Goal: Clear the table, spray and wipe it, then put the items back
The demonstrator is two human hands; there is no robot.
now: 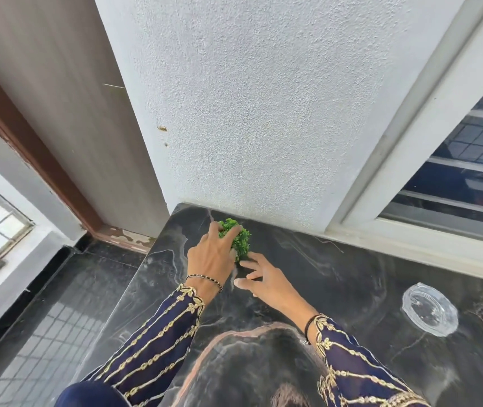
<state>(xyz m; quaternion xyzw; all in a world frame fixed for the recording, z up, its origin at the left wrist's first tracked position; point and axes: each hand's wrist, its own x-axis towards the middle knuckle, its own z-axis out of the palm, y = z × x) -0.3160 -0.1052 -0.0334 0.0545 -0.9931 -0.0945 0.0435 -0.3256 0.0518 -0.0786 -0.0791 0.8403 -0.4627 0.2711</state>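
A small green artificial plant stands near the far left corner of the glossy black marble table, close to the wall. My left hand is wrapped around the plant from the left, with fingers over its leaves; its pot is hidden behind the hand. Just in front and to the right of the plant is my right hand, fingers spread, its fingertips near the plant's base. Whether it touches the plant I cannot tell.
A clear glass bowl sits on the table at the right. A white textured wall rises behind the table, with a window frame at the right. The table's left edge drops to a dark tiled floor.
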